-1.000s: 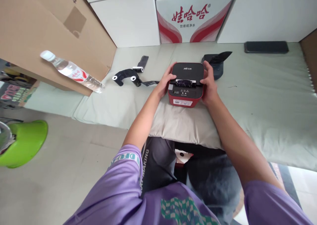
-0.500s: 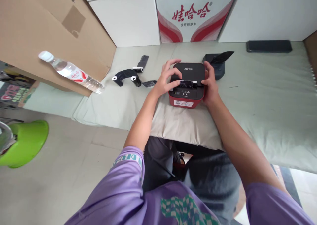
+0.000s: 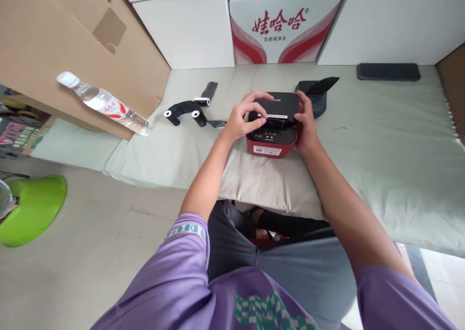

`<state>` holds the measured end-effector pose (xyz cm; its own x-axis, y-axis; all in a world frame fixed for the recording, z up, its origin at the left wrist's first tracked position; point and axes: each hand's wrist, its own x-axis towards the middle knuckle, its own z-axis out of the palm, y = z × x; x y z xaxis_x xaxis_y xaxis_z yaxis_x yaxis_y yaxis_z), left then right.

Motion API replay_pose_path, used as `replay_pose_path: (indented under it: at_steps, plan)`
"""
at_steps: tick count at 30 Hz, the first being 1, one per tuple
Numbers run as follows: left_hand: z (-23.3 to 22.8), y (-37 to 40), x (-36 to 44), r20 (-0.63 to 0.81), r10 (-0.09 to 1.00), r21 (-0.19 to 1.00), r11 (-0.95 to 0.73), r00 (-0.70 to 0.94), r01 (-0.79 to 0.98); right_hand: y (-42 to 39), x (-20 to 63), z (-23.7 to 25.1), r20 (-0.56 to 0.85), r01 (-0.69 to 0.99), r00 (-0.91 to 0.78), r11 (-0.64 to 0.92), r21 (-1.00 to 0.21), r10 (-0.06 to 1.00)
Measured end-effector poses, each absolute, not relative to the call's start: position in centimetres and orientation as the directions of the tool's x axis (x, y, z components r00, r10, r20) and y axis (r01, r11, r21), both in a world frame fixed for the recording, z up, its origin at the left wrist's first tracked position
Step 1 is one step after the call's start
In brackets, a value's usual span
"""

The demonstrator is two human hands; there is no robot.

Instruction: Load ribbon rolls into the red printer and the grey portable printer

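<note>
A pale green mattress fills most of the view, with white cartons stacked along its far edge and a big brown cardboard box leaning in at the left. A water bottle lies tilted against that box. Near the middle of the mattress sits a red and black label printer. The left hand rests on the printer's left top edge, its fingers curled around the black strip at the slot. The right hand clasps the printer's right side — fingers wrapped on the casing. Just left lie loose black ribbon rolls; a dark phone lies well apart at the back right.
</note>
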<state>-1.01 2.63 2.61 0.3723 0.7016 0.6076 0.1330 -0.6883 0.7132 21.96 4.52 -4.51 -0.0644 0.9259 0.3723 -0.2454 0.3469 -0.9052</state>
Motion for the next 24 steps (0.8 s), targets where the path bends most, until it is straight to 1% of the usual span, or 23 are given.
replay_pose_path:
  at_steps: [5,9,11,14,16,18,20,22,24]
  plan:
    - [2.7,2.6,-1.1,0.610,0.659,0.692,-0.714,0.440,0.110,4.0,21.8,-3.9,0.334,-0.264,-0.027,0.315,-0.912,0.942]
    - [2.9,2.3,-0.9,0.603,0.643,0.664,-0.733,0.473,0.151,3.5,21.6,-3.3,0.317,-0.233,-0.032,0.302,-0.924,0.948]
    - [3.2,1.9,-0.7,0.589,0.648,0.658,-0.732,0.483,0.179,3.3,21.6,-3.0,0.313,-0.229,-0.037,0.297,-0.927,0.949]
    - [3.4,1.7,-0.7,0.571,0.660,0.671,-0.718,0.487,0.186,3.2,21.6,-2.7,0.288,-0.270,-0.023,0.271,-0.924,0.957]
    - [3.0,2.1,-0.7,0.562,0.700,0.708,-0.683,0.441,0.180,3.1,21.6,-2.5,0.269,-0.270,-0.030,0.251,-0.930,0.963]
    - [2.2,2.8,-0.6,0.514,0.785,0.785,-0.593,0.344,0.180,3.1,21.7,-2.4,0.253,-0.252,-0.039,0.235,-0.939,0.967]
    - [1.3,3.6,-0.3,0.399,0.883,0.886,-0.441,0.247,0.144,3.3,21.8,-2.4,0.252,-0.242,-0.035,0.236,-0.941,0.967]
    - [0.7,4.1,0.0,0.246,0.947,0.963,-0.263,0.209,0.059,3.4,21.8,-2.4,0.261,-0.233,-0.036,0.246,-0.941,0.965]
    - [0.5,3.9,0.5,0.118,0.970,0.993,-0.113,0.214,-0.035,3.6,21.9,-2.5,0.270,-0.207,-0.053,0.254,-0.945,0.961]
